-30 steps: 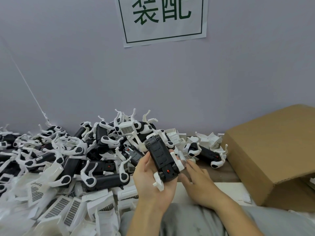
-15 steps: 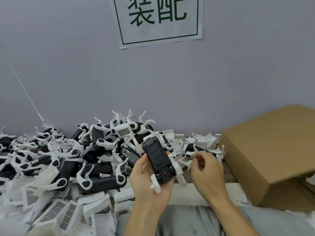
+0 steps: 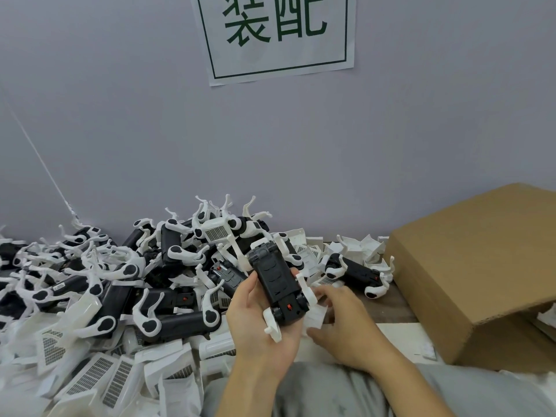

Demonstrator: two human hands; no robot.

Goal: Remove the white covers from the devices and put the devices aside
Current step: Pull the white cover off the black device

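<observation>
1. Box (image 3: 469,266): brown cardboard, lying right of the device pile. Its opening faces down and right; the contents cannot be read beyond some white scraps at its lower edge.
2. Device pile (image 3: 120,281): black devices with white arms, heaped left of the box against the wall. Loose white covers (image 3: 99,377) with grilles lie along the pile's near edge.
3. Left hand (image 3: 258,320): clamped around one black device (image 3: 276,284), held in front of the pile, left of the box.
4. Right hand (image 3: 346,323): half a second ago raised and pinching near a lone device (image 3: 355,275) beside the box; now lowered beside the held device, fingers loosely bent around a small white piece (image 3: 316,319). Whether it truly grips it cannot be told.
5. Judgement: the held device appears bare of its cover and is probably ready to be set aside.
</observation>
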